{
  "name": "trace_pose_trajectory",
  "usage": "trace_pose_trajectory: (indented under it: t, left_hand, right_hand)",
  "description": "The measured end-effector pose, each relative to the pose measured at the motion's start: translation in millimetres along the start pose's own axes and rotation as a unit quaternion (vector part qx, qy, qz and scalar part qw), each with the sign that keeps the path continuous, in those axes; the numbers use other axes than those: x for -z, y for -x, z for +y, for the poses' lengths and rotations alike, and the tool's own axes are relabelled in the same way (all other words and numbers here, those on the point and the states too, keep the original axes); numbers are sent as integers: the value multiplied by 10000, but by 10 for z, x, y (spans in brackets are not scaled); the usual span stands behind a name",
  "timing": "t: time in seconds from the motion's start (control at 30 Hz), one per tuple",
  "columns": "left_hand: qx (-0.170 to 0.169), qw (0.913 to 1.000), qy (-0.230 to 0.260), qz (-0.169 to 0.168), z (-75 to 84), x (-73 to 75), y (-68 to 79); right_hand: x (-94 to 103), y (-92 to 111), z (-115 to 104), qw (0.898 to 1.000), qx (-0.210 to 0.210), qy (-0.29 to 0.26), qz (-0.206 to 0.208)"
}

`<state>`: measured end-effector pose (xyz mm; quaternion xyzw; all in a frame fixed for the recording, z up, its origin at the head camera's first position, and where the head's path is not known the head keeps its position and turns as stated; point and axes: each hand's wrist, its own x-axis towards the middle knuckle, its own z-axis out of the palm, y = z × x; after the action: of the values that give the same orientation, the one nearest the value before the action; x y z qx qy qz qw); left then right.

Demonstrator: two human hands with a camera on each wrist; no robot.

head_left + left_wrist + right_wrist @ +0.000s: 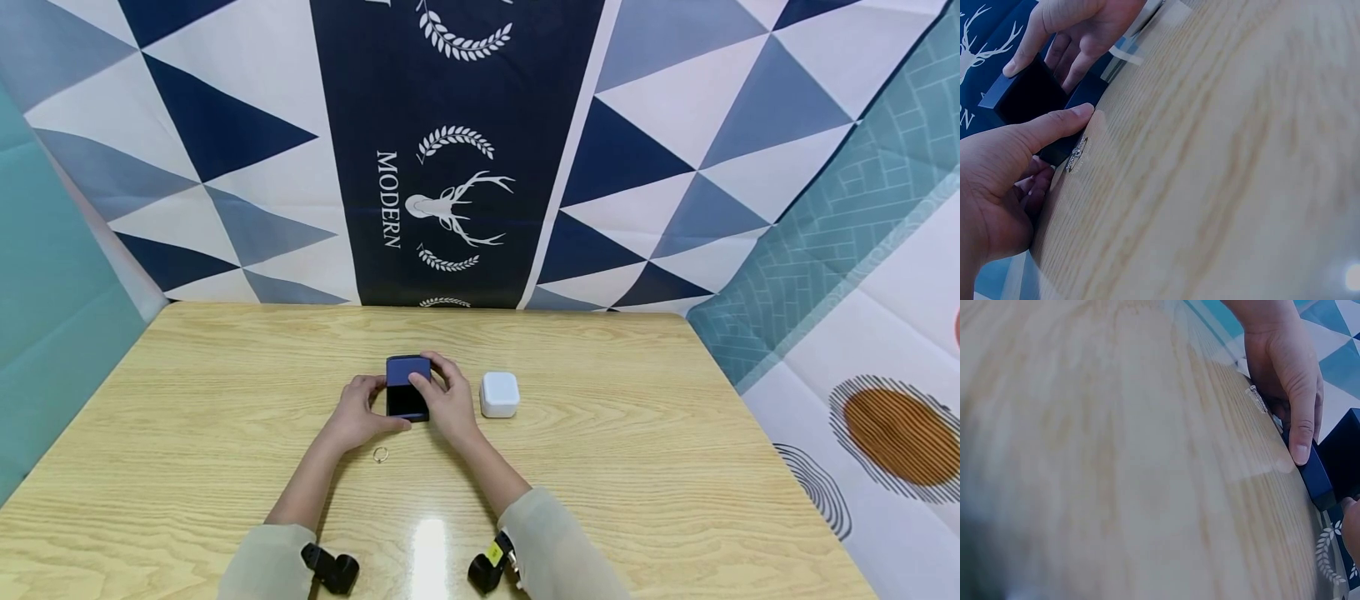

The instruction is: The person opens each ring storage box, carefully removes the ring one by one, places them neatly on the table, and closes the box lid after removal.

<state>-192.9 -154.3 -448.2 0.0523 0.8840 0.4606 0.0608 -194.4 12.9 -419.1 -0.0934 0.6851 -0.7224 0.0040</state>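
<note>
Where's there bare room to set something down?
The table is bare from the white cube to the right edge, from the left hand to the left edge, and behind the box to the cloth. Crowded middle: the left hand and right hand hold the box, the ring close in front.

A white rounded cube (499, 395) is set on the wood-grained table (637, 450); the backdrop (468, 108) is printed with triangles, laurel sprigs and a stag's head; at far right, a brown oval (900, 429) is displayed.
</note>
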Motion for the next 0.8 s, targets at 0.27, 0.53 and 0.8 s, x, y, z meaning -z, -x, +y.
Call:
trace_pose_trajectory:
  t: [0.27, 0.53, 0.8]
  left_hand:
    - [5, 10000, 50, -5, 7, -1, 7]
    - [-5, 10000, 26, -6, 5, 0, 9]
    - [-21, 10000, 21, -21, 4, 6, 7]
  right_hand:
    - [-1, 4, 2, 10000, -55, -24, -12]
    - [-2, 6, 2, 10000, -26, 30, -14]
    - [-10, -5, 16, 10000, 19, 40, 50]
